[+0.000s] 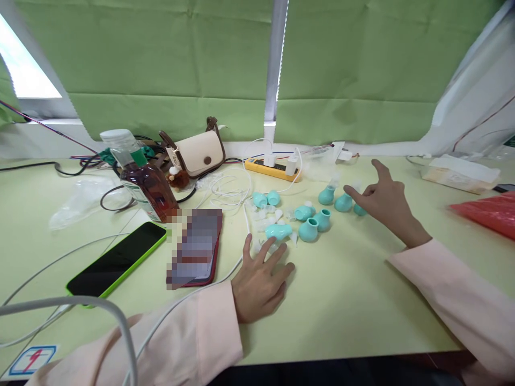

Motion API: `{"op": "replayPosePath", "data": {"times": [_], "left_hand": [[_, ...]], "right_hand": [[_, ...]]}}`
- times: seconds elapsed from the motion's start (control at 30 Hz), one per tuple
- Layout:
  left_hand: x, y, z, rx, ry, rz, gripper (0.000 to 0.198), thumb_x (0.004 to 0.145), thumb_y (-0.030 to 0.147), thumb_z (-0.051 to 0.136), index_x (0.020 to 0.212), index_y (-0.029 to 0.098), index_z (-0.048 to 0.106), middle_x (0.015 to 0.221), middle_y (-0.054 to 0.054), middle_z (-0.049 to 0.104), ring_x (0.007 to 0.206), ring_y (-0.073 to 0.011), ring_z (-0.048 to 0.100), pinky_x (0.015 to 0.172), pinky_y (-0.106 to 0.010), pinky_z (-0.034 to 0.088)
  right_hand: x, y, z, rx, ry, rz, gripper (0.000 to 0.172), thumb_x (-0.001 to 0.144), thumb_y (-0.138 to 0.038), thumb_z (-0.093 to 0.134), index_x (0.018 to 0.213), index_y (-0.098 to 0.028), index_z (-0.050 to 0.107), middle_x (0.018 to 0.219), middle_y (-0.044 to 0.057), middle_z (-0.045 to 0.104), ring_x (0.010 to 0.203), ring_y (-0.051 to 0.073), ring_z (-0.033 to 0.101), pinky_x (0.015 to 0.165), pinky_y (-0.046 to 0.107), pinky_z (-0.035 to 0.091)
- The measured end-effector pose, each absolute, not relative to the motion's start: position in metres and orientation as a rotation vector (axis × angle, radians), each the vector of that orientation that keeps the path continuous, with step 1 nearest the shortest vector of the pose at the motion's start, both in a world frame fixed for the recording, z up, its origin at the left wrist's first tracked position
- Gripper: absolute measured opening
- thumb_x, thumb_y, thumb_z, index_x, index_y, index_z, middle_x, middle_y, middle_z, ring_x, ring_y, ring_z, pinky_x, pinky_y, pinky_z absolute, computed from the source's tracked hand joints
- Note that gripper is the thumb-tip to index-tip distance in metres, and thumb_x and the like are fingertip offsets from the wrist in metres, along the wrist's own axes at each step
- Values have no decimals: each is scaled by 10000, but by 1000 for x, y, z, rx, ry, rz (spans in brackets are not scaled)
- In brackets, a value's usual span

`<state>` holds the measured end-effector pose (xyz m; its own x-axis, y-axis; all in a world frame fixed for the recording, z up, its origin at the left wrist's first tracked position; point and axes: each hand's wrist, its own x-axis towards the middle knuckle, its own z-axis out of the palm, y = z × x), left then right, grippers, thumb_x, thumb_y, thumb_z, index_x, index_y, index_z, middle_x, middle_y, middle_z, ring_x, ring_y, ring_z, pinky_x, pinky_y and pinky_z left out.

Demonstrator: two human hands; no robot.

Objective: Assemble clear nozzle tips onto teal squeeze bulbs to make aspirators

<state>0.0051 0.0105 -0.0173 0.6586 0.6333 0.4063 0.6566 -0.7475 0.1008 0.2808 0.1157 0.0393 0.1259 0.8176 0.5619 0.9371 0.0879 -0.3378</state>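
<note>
My left hand (261, 284) rests on the pale green table with its fingers spread and nothing in them. Just beyond its fingertips lie a tipped turquoise bulb-shaped piece (278, 231) and several small clear plastic parts (263, 220). My right hand (382, 201) is raised at the right, thumb and index finger apart, holding nothing I can see. By its thumb stands a turquoise bulb (343, 202), and another, partly hidden bulb (359, 209) is behind the hand. Between the hands two open-topped bulbs (308, 230) stand upright, near a tipped one (304, 212).
A green-cased phone (116, 260) and a red-cased phone (197, 246) lie left, near a bottle of dark liquid (147, 187). Behind are a cream handbag (201, 154), a yellow power strip (273, 169) and white cables (229, 185). A red plastic bag (488, 206) lies far right.
</note>
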Motion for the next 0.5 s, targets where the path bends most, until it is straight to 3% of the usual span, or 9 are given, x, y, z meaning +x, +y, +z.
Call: {"op": "replayPosePath", "data": {"times": [0.1, 0.2, 0.3, 0.43, 0.5], "left_hand": [[6, 8, -17, -2801, -1104, -661, 285, 751, 242, 409, 1010, 217, 527, 1204, -101, 466, 1167, -318, 280, 889, -614, 33], [6, 6, -15, -2802, -1099, -648, 284, 759, 234, 383, 1001, 201, 529, 1213, -113, 456, 1168, -325, 273, 882, -619, 35], [4, 5, -12, -2805, -1089, -650, 281, 773, 232, 368, 1004, 197, 525, 1222, -116, 445, 1168, -328, 267, 872, -615, 56], [-1, 6, -6, -2785, -1061, -752, 280, 785, 235, 380, 1028, 177, 504, 1179, -125, 471, 1096, -313, 337, 837, -559, 171], [-4, 7, -2, -2763, -1080, -879, 251, 776, 234, 404, 990, 157, 512, 1063, -121, 536, 995, -285, 401, 783, -494, 253]], "right_hand": [[289, 125, 35, -1941, -1752, -47, 588, 690, -460, 496, 1125, -80, 384, 390, 10, 501, 690, 269, 538, 605, 348, 388], [292, 129, 28, -1952, -1777, 65, 333, 726, -428, 443, 906, -152, 491, 414, 0, 508, 594, 210, 530, 532, 293, 378], [291, 127, 28, -1932, -1687, -64, 257, 729, -420, 443, 802, -180, 499, 516, 15, 532, 552, 184, 505, 515, 298, 361], [276, 109, 40, -1364, -1537, -573, 141, 718, -353, 513, 719, -213, 490, 664, 57, 534, 721, 217, 515, 605, 349, 384], [260, 92, 44, -1022, -1530, -624, 86, 703, -281, 546, 720, -220, 488, 766, 78, 540, 882, 248, 499, 665, 370, 410]]}}
